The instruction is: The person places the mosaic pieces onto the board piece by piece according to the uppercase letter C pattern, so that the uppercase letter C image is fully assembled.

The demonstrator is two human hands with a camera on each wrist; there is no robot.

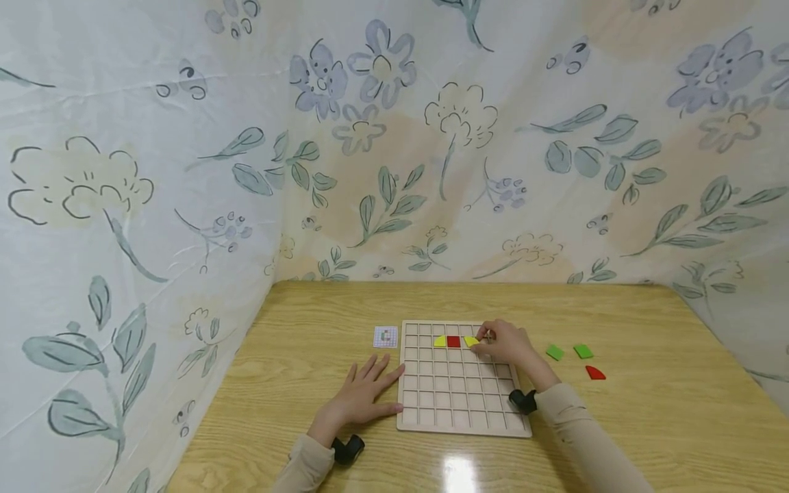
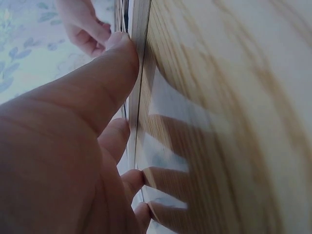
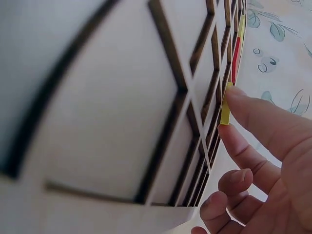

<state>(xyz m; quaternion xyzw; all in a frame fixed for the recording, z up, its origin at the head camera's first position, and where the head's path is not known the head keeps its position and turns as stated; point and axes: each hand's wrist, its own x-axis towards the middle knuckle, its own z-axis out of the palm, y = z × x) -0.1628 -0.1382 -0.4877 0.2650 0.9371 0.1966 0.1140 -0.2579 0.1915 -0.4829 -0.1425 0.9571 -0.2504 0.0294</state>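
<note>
We count one pale wooden grid board (image 1: 459, 397) near the front edge of the light oak-grain table (image 1: 647, 411), one small printed pattern card (image 1: 385, 336) just beside the board's far left corner, and six coloured flat tiles in all. Three tiles sit in the board's second row from the far edge: a yellow quarter-round tile (image 1: 440, 341), a red square tile (image 1: 453, 342) touching it on the right, then a second yellow tile (image 1: 471, 341) on the red one's other side. Three more lie loose on the table to the right of the board: two green square tiles (image 1: 555, 352) (image 1: 583, 351) side by side and one red quarter-round tile (image 1: 594, 373) nearer the front edge.

Our right hand (image 1: 508, 346) rests over the board's far right part, its thumb and forefinger pinching the second yellow tile; the right wrist view shows that tile (image 3: 225, 109) standing on edge against the grid ribs, held between two fingertips (image 3: 239, 95). Our left hand (image 1: 364, 394) lies flat with fingers spread and straight on the table, its thumb (image 2: 122, 53) touching the board's left edge (image 2: 141, 29).

Most of the board's cells are unfilled. Bare table runs from the loose tiles to the right edge, and between the board and the far edge below the flowered cloth backdrop (image 1: 185, 137).
</note>
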